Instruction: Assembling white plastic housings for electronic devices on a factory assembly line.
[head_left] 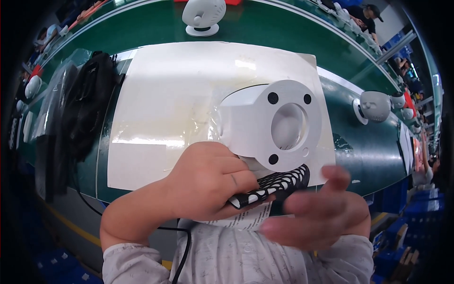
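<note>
A white rounded device (pixel 241 120) lies on its side on a white board, its ring-shaped base (pixel 309 128) turned toward me. Three black round pads sit on that ring, and a small round recess at its lower right is plain white. Just below the device, my left hand (pixel 208 180) is closed on a black sheet with rows of white round spots (pixel 272 187), which looks like a sheet of stick-on pads. My right hand (pixel 312 208) is beside the sheet's right end, blurred by motion; whether its fingers hold anything cannot be made out.
The white board (pixel 156 90) carries clear tape and lies on a green worktop. Left of it are a black bag (pixel 90 99) and clear plastic wrapping (pixel 56 94). Similar white devices stand at the back (pixel 203 16) and right (pixel 373 106). A black cable (pixel 184 255) hangs near my body. Other people work farther off.
</note>
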Motion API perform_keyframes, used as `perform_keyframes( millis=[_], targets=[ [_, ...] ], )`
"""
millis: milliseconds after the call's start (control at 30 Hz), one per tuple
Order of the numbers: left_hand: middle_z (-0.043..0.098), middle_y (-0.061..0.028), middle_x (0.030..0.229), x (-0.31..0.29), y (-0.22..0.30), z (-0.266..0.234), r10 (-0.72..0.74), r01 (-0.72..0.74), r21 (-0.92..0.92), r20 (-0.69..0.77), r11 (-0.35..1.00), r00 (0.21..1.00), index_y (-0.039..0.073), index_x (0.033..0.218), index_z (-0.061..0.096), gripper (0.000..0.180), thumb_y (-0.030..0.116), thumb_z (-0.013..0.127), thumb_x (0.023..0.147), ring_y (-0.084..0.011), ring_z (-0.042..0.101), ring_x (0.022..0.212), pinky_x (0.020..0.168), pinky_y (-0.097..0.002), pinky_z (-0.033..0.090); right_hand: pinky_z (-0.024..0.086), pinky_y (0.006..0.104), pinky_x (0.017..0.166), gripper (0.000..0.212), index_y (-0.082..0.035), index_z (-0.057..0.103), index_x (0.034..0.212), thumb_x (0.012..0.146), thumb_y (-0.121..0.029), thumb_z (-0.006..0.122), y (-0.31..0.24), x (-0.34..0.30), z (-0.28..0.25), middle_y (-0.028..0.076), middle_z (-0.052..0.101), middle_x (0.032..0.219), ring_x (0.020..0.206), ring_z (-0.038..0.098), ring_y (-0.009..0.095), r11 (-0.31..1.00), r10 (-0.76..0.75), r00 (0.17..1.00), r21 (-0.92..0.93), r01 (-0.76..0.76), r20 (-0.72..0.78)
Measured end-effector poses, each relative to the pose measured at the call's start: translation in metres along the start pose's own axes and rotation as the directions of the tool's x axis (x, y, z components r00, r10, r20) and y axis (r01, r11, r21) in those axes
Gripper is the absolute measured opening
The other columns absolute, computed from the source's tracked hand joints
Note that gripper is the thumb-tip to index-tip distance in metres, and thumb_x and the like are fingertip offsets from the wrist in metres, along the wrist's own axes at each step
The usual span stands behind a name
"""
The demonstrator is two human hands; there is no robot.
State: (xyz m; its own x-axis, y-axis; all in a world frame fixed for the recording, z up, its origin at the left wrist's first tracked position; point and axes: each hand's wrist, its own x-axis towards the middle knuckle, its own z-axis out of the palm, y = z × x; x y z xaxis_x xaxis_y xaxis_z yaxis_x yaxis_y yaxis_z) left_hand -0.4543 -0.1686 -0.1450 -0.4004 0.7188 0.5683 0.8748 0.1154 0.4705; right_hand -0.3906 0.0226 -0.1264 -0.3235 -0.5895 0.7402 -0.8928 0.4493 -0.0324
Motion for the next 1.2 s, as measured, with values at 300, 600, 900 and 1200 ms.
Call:
perform_keyframes(
  millis=[300,600,900,1200],
  targets=[
    [0.058,-0.003,0.067,0.001,0.0,-0.002,-0.099,0.1,-0.003,0.114,0.995,0.989,0.008,0.068,0.063,0.016,0.012,0.073,0.057,-0.0192,0.056,0.056,0.046,-0.0267,0.041,0.028,0.0414,0.094,0.01,-0.006,0.057,0.075,0.066,-0.005,0.06,0.037,-0.013,-0.017,0.016,0.047,0.118,0.117,0.036,0.033,0.753,0.643,0.759,0.102,-0.651,0.096],
    [0.05,0.0,0.054,0.0,-0.004,0.005,-0.077,0.078,-0.025,0.024,0.997,0.997,0.011,0.061,0.056,0.017,0.022,0.069,0.065,-0.0181,0.047,0.043,0.041,-0.0281,0.036,0.012,0.0501,0.097,0.033,-0.012,0.059,0.096,0.077,-0.038,0.054,0.006,-0.016,-0.035,0.008,0.047,0.12,0.116,0.038,0.029,0.815,0.547,0.752,-0.438,-0.379,0.368],
    [0.05,-0.0008,0.053,0.004,-0.004,0.007,-0.04,0.041,-0.021,0.033,0.999,0.999,0.01,0.063,0.058,0.015,0.021,0.068,0.066,-0.0186,0.047,0.042,0.04,-0.029,0.036,0.038,0.0271,0.078,0.051,0.0,0.05,0.106,0.075,-0.041,0.057,0.047,-0.034,-0.022,0.007,0.053,0.097,0.087,0.051,0.015,0.262,0.866,0.4,0.406,-0.875,0.302],
    [0.054,-0.0044,0.054,0.002,-0.003,-0.008,-0.185,0.212,-0.257,0.122,0.943,0.975,0.005,0.068,0.062,0.014,0.006,0.072,0.059,-0.0177,0.051,0.046,0.043,-0.0262,0.037,0.043,0.0267,0.072,0.031,0.005,0.051,0.101,0.079,-0.017,0.052,0.108,-0.021,-0.031,0.007,0.056,0.089,0.081,0.053,0.012,-0.05,0.877,0.425,0.923,-0.382,0.223]
  ],
)
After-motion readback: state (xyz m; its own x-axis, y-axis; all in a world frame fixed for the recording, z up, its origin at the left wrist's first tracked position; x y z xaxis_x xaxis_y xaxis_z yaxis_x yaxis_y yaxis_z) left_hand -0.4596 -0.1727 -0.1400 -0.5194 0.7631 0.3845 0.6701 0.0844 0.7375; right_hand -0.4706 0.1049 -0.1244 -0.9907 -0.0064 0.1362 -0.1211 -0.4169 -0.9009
